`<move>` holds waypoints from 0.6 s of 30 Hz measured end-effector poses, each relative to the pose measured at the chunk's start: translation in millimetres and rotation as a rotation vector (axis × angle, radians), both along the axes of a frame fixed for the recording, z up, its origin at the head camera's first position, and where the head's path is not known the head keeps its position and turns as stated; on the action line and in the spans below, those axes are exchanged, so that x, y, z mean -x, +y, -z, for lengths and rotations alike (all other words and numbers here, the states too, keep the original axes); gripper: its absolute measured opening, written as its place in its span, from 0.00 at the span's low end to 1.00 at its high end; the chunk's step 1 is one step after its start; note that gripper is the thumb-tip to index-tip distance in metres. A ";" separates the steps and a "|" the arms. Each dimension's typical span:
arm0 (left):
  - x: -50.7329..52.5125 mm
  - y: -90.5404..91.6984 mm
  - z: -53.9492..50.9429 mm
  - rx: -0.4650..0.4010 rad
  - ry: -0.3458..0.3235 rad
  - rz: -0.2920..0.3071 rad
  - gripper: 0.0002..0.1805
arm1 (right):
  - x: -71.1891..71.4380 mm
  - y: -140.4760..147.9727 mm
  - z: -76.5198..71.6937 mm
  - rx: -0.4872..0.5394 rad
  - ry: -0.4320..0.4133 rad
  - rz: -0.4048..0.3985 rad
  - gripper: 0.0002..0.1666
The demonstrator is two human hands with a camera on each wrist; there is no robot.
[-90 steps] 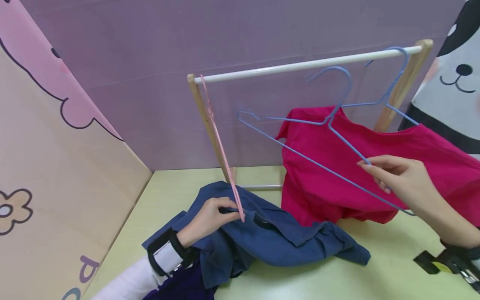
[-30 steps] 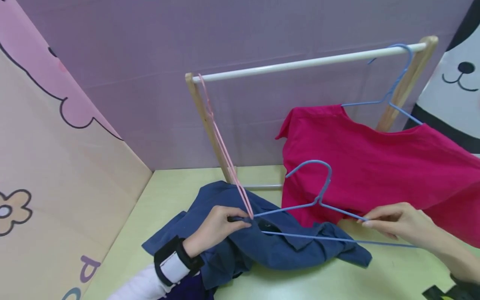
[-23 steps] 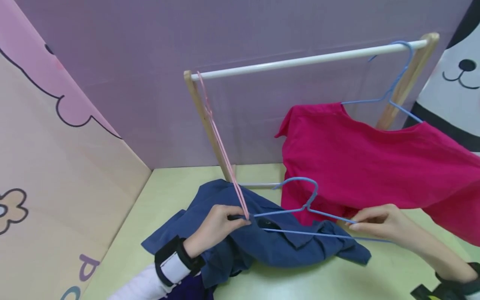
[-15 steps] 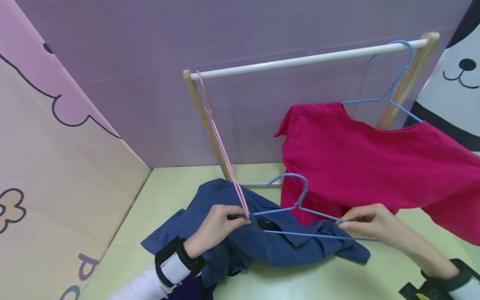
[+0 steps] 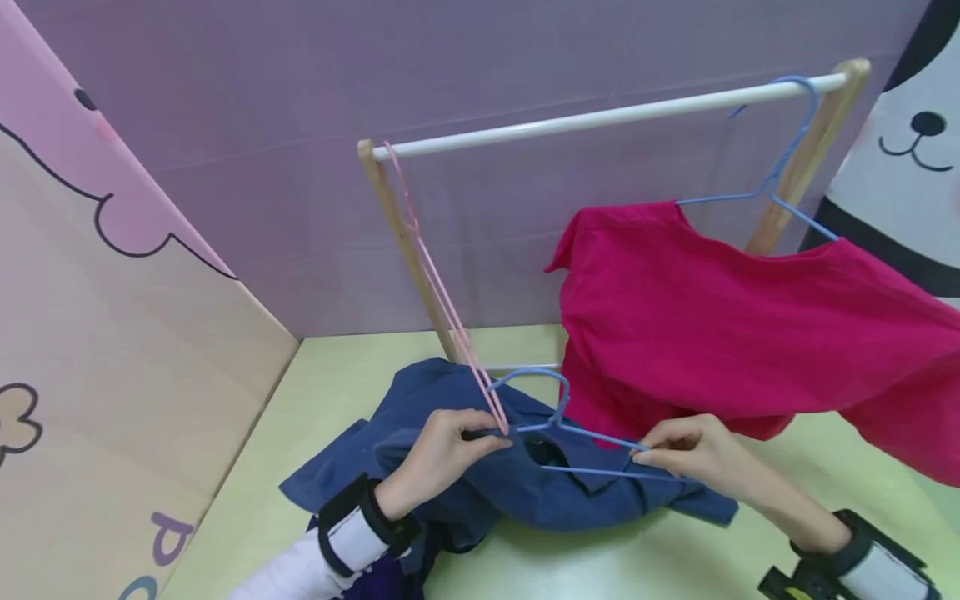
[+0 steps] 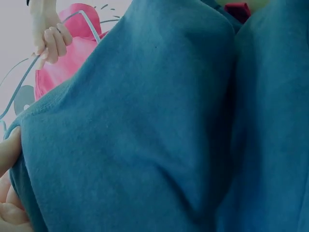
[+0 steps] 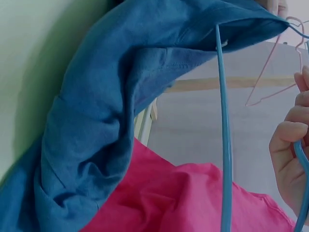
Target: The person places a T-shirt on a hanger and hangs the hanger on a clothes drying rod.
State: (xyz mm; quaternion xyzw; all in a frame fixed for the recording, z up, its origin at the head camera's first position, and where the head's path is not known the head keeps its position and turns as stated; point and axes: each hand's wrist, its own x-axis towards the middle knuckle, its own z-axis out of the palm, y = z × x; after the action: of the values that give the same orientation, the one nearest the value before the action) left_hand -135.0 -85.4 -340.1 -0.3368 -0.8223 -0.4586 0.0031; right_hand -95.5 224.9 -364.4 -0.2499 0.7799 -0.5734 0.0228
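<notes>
A dark blue shirt [image 5: 540, 504] lies crumpled on the table, its neck opening facing up. My left hand [image 5: 442, 450] pinches the edge of that opening between thumb and fingers; the lifted cloth [image 6: 130, 111] fills most of the left wrist view. A light blue wire hanger [image 5: 566, 388] is pinched along its right shoulder by my right hand [image 5: 697, 454]. Its left end goes inside the neck opening, out of sight, as the hanger's lower bar [image 7: 225, 121] entering the cloth confirms in the right wrist view. The hook points up, outside the shirt.
Behind stands a rack with a white rail [image 5: 600, 123] and wooden posts. A pink hanger [image 5: 413, 223] hangs at its left end, close above my left hand. A magenta T-shirt [image 5: 720, 325] hangs at the right. Dark purple cloth [image 5: 382, 579] lies by my left wrist.
My right hand has brought the hanger down from in front of the magenta T-shirt, then leftward, sliding its left end deeper into the neck opening. My left hand keeps its pinch, shifted slightly right.
</notes>
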 end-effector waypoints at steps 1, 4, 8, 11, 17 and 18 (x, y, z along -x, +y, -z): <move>-0.2 0.3 -0.5 -0.001 0.009 -0.004 0.07 | -0.1 -1.2 0.2 -0.004 0.005 0.011 0.06; -0.6 1.0 -2.2 -0.007 0.034 -0.009 0.07 | -0.3 -4.4 1.3 -0.001 0.029 0.030 0.07; 1.3 -0.1 -4.5 -0.014 0.059 0.001 0.07 | -0.9 -6.8 1.7 -0.002 0.048 0.052 0.07; 4.5 -3.0 -7.6 -0.014 0.069 0.021 0.08 | -1.6 -6.6 -2.4 -0.007 0.023 0.050 0.05; 10.0 -7.9 -20.6 -0.014 0.066 0.053 0.09 | 7.6 13.9 -17.6 -0.070 -0.044 -0.040 0.08; 10.7 -8.6 -23.3 -0.018 0.067 0.053 0.10 | 11.3 20.7 -18.8 -0.061 -0.059 -0.051 0.10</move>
State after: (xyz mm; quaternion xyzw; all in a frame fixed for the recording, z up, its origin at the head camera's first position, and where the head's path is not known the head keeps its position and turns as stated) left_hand -145.7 -94.1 -316.8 -0.3738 -0.8084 -0.4542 0.0216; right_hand -106.8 245.6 -345.6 -0.2521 0.7893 -0.5557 0.0681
